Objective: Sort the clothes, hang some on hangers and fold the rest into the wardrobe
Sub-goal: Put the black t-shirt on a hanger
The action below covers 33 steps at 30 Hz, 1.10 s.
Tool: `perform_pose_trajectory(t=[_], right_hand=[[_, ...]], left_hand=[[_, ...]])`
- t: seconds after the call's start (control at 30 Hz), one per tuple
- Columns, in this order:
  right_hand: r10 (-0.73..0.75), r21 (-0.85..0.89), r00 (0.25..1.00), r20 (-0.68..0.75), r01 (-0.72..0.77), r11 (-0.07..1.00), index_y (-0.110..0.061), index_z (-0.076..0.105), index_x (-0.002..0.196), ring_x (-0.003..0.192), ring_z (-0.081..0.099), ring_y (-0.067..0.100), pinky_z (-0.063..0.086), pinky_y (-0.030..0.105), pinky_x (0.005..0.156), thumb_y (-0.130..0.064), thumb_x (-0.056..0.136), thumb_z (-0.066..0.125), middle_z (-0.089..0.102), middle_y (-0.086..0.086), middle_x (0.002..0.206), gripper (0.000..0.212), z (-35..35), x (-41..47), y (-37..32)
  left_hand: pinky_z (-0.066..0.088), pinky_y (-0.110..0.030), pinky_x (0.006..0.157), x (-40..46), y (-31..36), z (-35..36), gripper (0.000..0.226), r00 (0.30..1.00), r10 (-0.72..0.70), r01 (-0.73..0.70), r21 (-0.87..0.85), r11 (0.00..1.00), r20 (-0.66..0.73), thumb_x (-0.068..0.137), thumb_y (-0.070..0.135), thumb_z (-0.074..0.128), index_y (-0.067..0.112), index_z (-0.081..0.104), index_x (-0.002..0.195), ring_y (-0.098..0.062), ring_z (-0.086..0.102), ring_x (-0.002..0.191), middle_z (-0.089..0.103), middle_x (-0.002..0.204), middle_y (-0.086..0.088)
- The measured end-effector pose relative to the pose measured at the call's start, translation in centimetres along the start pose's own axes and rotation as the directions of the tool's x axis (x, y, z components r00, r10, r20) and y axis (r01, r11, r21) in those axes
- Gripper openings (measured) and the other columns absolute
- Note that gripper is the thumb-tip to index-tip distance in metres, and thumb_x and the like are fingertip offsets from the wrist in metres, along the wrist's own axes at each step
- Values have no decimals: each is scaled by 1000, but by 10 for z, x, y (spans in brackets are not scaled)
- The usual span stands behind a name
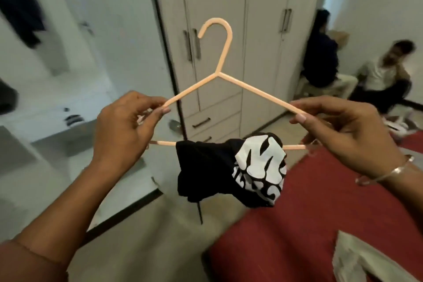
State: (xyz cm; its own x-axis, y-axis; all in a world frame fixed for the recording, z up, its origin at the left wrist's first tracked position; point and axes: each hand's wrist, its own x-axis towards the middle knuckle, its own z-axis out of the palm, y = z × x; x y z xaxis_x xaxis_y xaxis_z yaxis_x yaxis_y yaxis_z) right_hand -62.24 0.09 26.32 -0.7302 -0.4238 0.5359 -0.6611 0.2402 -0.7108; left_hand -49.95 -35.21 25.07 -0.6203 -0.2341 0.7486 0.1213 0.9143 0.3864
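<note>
A peach plastic hanger [225,50] is held up in front of me, hook upward. My left hand [124,126] grips its left shoulder end and my right hand [343,130] pinches its right end. A black garment with a white printed pattern [231,169] is draped bunched over the hanger's bottom bar, hanging near the middle. The white wardrobe [258,30] stands behind the hanger with its doors closed.
A bed with a red cover [320,208] lies at the lower right, with a light grey garment [366,258] on it. An open white door or panel [96,30] is at left. Two people sit at the far right [357,68]. Beige floor [160,224] lies below.
</note>
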Motion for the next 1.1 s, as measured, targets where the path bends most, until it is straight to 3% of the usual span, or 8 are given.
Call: perform_pose_trajectory(t=[0.2,0.33,0.4,0.57,0.73,0.83,1.0,1.1], right_hand=[[-185,108,980,72,177,978,-21,76,112,58,74,20,61,34,55,-21,93,68,77,3,90,20,120,102,-86],[-282,175,956,81,265,948,-27,77,108,56,74,20,61,36,54,-29,90,68,77,2,90,20,219,169,-146],[-315,214,947,55,297,930,-30,78,104,53,72,20,59,32,50,-28,89,68,78,0,89,18,270,204,-178],[-362,301,932,3,344,889,-33,80,98,47,66,24,49,23,41,-24,91,68,78,-1,86,17,380,284,-246],[-421,337,902,-99,428,838,-30,79,94,44,64,19,48,17,42,-14,95,68,78,-6,81,19,471,374,-302],[-478,320,861,-176,509,799,-29,79,95,44,65,16,52,19,44,-16,94,70,78,-7,80,15,516,432,-331],[-631,157,719,-291,686,710,-23,78,95,48,67,5,50,10,47,-19,93,72,75,-9,77,8,572,523,-386],[-662,49,677,-322,710,703,-23,79,95,50,67,10,58,27,54,-22,95,71,73,-8,76,8,594,584,-423]], left_hand=[[54,-40,64,35,-90,-125,12,973,-53,98,193,976,-226,94,44,73,36,79,101,-12,66,78,70,90,13],[55,-36,66,66,-171,-206,17,948,-90,192,323,927,-305,91,54,71,41,78,97,-5,66,77,70,85,18],[56,-35,67,84,-218,-246,22,930,-130,245,315,917,-343,87,59,69,41,78,96,-1,67,74,71,83,20],[57,-32,61,133,-316,-316,8,900,-220,343,299,890,-377,86,54,74,47,76,89,5,68,66,71,75,25],[60,-26,65,204,-409,-369,18,857,-235,402,308,862,-459,86,62,70,46,76,92,4,69,75,73,82,28],[61,-33,69,249,-456,-388,21,811,-196,426,326,844,-552,87,63,69,43,74,93,2,67,83,71,89,25],[63,-37,67,331,-527,-415,17,741,-197,429,227,874,-642,92,52,70,37,69,100,-2,67,73,66,87,18],[64,-39,78,386,-557,-426,14,764,-180,386,216,897,-619,97,46,65,37,65,107,-5,69,81,67,89,19]])
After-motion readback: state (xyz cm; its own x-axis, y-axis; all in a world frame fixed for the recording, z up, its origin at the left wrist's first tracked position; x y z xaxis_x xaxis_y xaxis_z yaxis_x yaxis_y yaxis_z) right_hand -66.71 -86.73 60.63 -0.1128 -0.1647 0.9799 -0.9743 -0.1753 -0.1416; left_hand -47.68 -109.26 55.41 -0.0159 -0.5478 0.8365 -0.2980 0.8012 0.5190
